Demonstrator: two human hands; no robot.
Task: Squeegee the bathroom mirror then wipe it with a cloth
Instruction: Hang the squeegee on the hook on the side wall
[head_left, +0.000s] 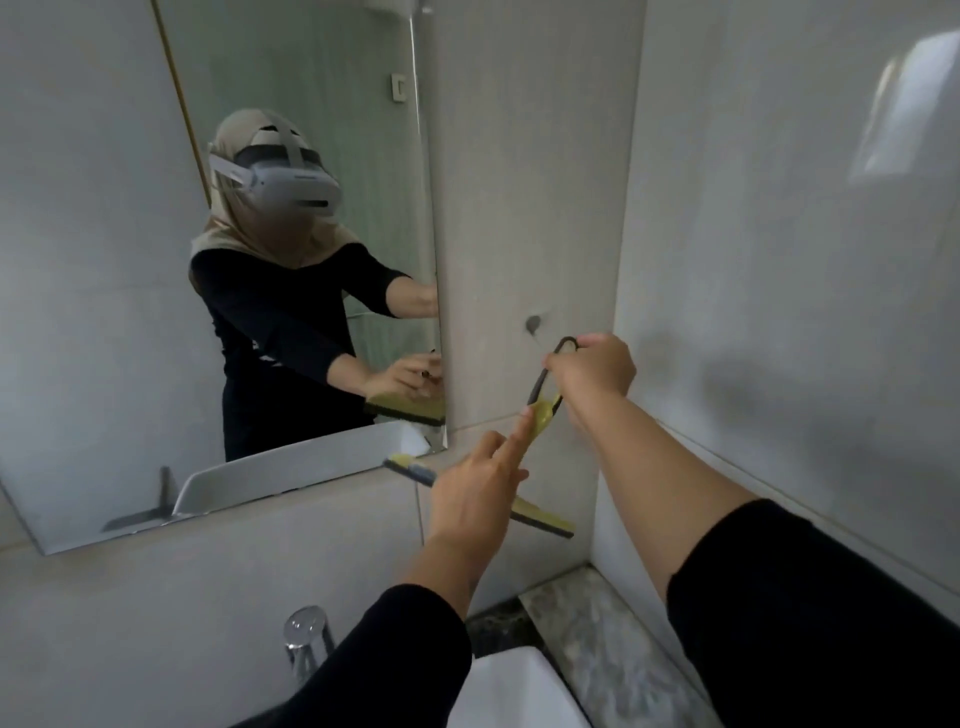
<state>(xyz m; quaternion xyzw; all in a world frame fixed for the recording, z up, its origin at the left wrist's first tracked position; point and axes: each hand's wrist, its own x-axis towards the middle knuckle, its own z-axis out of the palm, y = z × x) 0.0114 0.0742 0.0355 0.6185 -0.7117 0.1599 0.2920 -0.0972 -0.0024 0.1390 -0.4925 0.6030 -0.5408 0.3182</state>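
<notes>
The bathroom mirror (130, 260) fills the left of the wall and reflects me. A yellow squeegee (543, 517) with a black blade and a dark loop handle hangs to the right of the mirror, against the tiled wall. My right hand (592, 371) is closed on the top of its loop handle, just below a wall hook (534, 325). My left hand (475, 491) is in front of the squeegee's head, forefinger stretched out and touching the yellow neck. No cloth is in view.
A white sink (519, 691) and a chrome tap (306, 634) lie below my arms. A marble ledge (597, 629) runs along the right wall. Glossy grey tiles cover the right wall close to my right arm.
</notes>
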